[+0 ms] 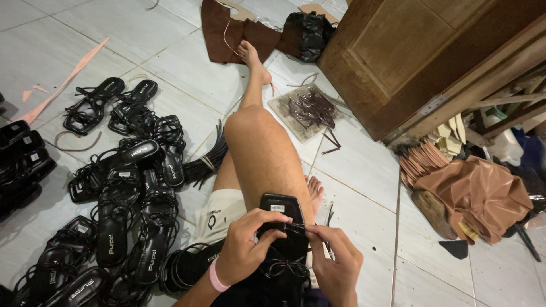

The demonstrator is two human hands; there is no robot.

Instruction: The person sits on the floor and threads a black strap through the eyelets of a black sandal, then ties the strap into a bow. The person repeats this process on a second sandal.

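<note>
Tiled floor (364,165) workshop, wooden door (409,57) at the back, strappy black sandals everywhere.

Big heap of finished black sandals (122,193) sits on the floor left of the person's outstretched leg (261,148), brown leather sheet (478,196) crumpled off to the right, board of cut black straps (307,111) past the knee. One black sandal (281,227) rests on the thigh: left hand (242,250), pink wristband, grips its sole, right hand (338,261) pinches a thin strap (296,228) at the sandal's middle.

Both hands are held together low in the frame's centre: the left hand (244,247) is curled with fingers bent, the right hand (335,264) pinched at its fingertips.
</note>
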